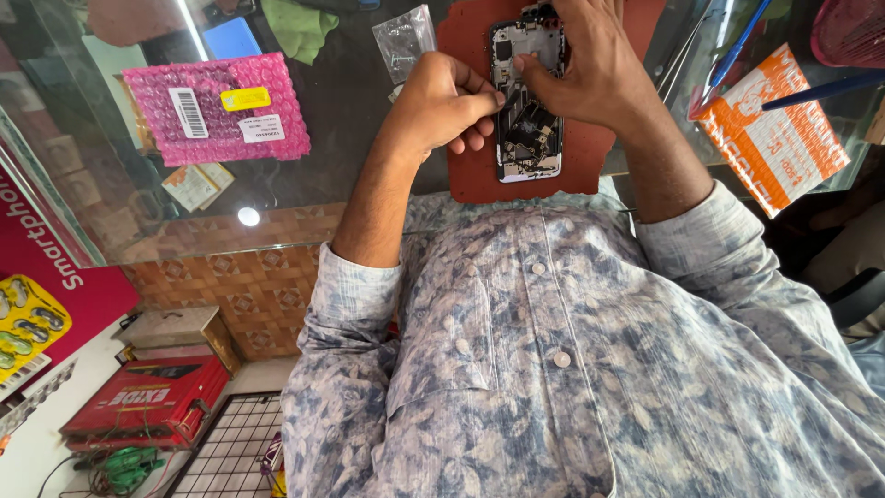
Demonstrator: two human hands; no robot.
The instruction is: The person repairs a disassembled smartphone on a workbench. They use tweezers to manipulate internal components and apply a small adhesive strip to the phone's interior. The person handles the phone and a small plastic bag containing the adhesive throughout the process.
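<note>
An opened phone (528,138) with its back off and its inner parts bare lies on a red-brown mat (590,157) on a glass counter (341,120). My left hand (441,101) is curled into a fist at the phone's left edge, pinching a thin small tool whose tip touches the phone's middle. My right hand (595,69) covers the phone's upper right. Its fingers wrap the top end and its thumb presses on the board. The phone's top edge is partly hidden under those fingers.
A pink bubble-wrap packet (217,109) lies at the left of the counter, a small clear plastic bag (404,39) near the mat. An orange-and-white packet (779,129), blue pens (737,46) and a pink basket (850,28) are at the right. A red box (147,401) lies on the floor.
</note>
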